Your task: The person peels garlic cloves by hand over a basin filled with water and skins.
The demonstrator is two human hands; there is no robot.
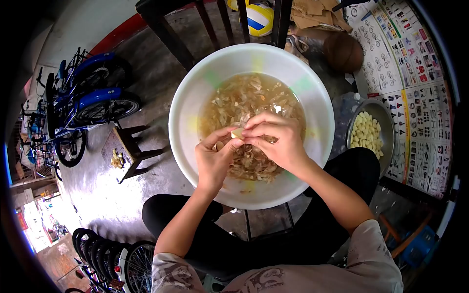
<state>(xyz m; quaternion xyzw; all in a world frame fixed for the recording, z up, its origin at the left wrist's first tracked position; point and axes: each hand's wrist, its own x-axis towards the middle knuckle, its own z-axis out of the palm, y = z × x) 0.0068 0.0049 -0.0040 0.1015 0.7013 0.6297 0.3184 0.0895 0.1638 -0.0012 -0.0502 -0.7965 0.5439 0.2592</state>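
Note:
A pale garlic clove (237,133) is pinched between the fingertips of both hands, above a wide white basin (188,107). My left hand (216,155) grips it from the left, thumb and forefinger closed on it. From the right, my right hand (277,141) has its thumb and fingers closed at the clove's other side. Brownish water with many loose garlic skins (251,163) fills the bottom of the basin. The palms and the far side of the clove are hidden.
A metal bowl of peeled cloves (366,134) stands at the right, beside my knee. A dark wooden chair (166,34) is behind the basin, a small stool (131,151) to the left. Bicycles (93,93) stand farther left; a volleyball (260,20) lies at the back.

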